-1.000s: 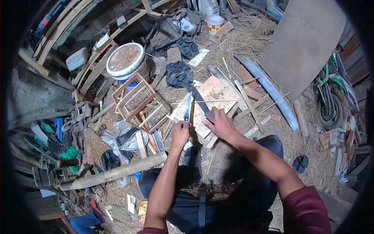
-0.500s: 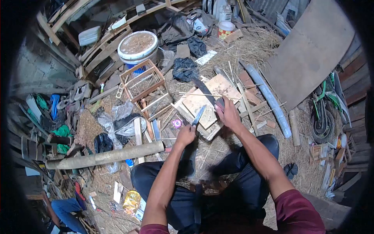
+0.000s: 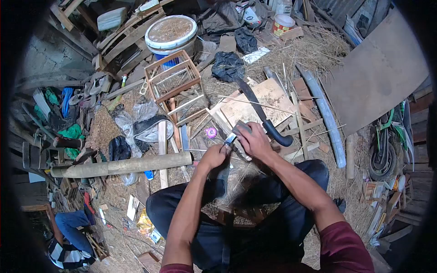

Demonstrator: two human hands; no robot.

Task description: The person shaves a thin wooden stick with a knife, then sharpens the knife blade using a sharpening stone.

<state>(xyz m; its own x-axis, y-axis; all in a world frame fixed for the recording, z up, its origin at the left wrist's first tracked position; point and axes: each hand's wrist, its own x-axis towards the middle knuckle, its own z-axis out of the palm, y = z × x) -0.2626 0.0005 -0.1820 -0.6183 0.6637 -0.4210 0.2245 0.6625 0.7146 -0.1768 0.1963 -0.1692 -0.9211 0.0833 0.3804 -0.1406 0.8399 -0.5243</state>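
My left hand is closed around the handle of a small knife, whose blade points up and away from me. Most of that blade is hidden beneath my right hand. My right fingers grip a small grey flat block, which looks like a sharpening stone, against or just over the blade. Both hands are at the near left edge of a low wooden board scattered with sawdust. Across the board lies a machete with a dark blade and a black curved handle, touched by neither hand.
Left of the board stand a small wooden frame and a bucket filled with brownish matter. A long pole lies at the left, a grey-blue tube at the right. Another person's jeans show at lower left.
My right hand has moved left from beside the machete's handle to the knife, covering its blade. The machete's handle is now uncovered. The whole view has shifted slightly.
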